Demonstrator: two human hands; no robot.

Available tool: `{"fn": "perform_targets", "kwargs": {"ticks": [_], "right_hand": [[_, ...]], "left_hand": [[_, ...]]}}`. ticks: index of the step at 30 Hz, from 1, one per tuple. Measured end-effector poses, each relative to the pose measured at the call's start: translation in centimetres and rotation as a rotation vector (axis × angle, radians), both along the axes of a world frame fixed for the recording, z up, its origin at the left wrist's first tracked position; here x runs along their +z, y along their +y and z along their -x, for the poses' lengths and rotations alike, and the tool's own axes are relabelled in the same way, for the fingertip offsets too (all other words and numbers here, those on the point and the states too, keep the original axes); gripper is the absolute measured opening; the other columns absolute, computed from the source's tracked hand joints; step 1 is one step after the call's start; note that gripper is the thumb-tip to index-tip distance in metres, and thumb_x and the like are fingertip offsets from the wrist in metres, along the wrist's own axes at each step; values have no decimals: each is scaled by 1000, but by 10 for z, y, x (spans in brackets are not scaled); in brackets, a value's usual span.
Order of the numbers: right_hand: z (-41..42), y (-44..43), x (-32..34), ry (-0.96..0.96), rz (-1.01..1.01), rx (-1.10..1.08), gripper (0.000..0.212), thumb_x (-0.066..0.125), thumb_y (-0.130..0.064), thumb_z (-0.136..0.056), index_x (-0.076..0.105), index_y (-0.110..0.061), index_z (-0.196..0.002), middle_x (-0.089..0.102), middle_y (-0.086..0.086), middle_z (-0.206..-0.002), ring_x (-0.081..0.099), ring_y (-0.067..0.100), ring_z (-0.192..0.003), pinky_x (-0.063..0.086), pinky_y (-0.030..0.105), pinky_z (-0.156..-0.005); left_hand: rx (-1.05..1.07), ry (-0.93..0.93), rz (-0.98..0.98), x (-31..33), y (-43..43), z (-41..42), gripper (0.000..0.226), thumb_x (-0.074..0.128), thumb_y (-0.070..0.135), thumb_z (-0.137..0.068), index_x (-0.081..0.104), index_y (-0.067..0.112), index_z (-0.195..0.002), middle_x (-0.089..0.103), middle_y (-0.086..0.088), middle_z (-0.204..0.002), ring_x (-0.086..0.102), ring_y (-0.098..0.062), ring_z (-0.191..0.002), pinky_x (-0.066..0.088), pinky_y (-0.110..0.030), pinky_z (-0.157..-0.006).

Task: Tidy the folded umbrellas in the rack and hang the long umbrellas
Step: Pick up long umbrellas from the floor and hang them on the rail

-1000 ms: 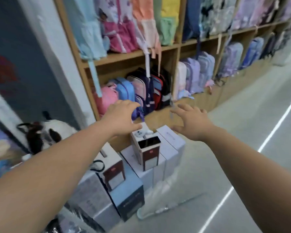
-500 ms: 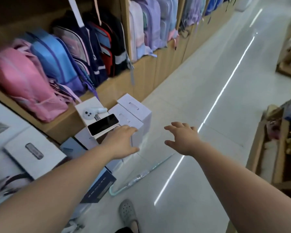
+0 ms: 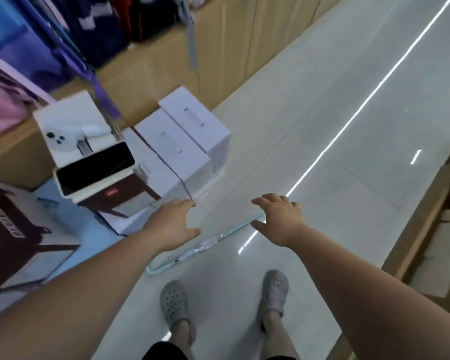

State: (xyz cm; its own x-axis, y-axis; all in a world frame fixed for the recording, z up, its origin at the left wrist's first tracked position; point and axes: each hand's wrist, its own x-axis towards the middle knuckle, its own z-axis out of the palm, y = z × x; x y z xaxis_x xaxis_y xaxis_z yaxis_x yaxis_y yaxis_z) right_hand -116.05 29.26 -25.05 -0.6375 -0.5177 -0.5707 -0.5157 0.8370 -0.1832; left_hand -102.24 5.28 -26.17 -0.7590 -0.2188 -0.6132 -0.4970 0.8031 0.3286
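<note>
Lying diagonally, long umbrella, hook near-left, tip far-right, left hand and right hand grip wide

One wide-angle head-worn camera looks steeply down from standing height at the floor ahead.

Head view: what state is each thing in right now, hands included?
Umbrella: closed, lying flat on the floor, hooked handle toward the person.
Left hand: open, holding nothing.
Right hand: open, holding nothing.
Phone: screen dark, lying face up.
White boxes: closed, standing on the floor.
</note>
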Motion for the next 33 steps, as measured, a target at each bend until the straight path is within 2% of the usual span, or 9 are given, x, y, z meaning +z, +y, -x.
{"fn": "perform_targets", "kwargs": {"ticks": [4,9,13,17,22,25,30,33], "right_hand": [[19,5,-112,-97,-14,-10,59,54,-53,-93,39,-36,-148,38,-7,-152,36,23,-139,29,42,-111],[35,13,-258,-129,-134,149,61,52,-55,-93,36,-36,-149,38,-6,-153,35,23,-140,29,43,-111],[34,16,-363,-206,-177,131,62,50,-57,-93,35,-37,-149,36,-7,-155,36,23,-139,29,43,-113],[22,18,-458,-298,-201,115,63,51,-60,-92,35,-39,-149,35,-8,-155,36,24,-140,29,44,-112],[17,0,-533,-278,-117,116,65,53,-63,-90,37,-38,-148,34,-6,-157,33,24,-141,28,44,-112],[15,-19,-570,-204,-37,153,61,55,-59,-90,40,-39,-146,38,-8,-153,29,21,-143,23,44,-114],[13,-27,-618,-178,-75,206,58,53,-52,-90,41,-39,-145,45,-6,-148,31,22,-141,21,45,-114],[9,-23,-633,-108,-106,272,51,54,-46,-92,44,-40,-142,45,-3,-143,32,26,-139,13,49,-118]], "left_hand": [[49,-84,-25,-105,14,14,77,68,57,-86,38,28,-151,43,0,-154,47,-25,-135,45,-42,-106],[124,-227,-55,-248,26,3,73,67,55,-87,39,28,-149,52,-4,-144,52,-26,-128,47,-36,-98],[219,-326,-118,-349,37,-11,69,71,50,-87,44,27,-145,52,-5,-142,55,-25,-125,47,-37,-101],[258,-413,-155,-439,43,-29,77,70,50,-88,35,29,-154,46,-5,-150,53,-26,-129,46,-37,-104],[323,-382,-183,-503,46,-35,80,70,45,-90,28,32,-158,41,-4,-154,50,-26,-133,43,-34,-107],[348,-364,-172,-540,43,-35,82,69,45,-90,25,34,-158,35,-4,-157,50,-27,-133,41,-33,-108],[397,-495,-336,-581,46,-42,94,66,44,-95,1,36,-162,-2,-3,-170,28,-26,-150,28,-39,-119],[431,-478,-370,-593,53,-51,100,70,42,-92,-3,39,-161,-8,-1,-169,27,-25,-151,28,-38,-119]]}}
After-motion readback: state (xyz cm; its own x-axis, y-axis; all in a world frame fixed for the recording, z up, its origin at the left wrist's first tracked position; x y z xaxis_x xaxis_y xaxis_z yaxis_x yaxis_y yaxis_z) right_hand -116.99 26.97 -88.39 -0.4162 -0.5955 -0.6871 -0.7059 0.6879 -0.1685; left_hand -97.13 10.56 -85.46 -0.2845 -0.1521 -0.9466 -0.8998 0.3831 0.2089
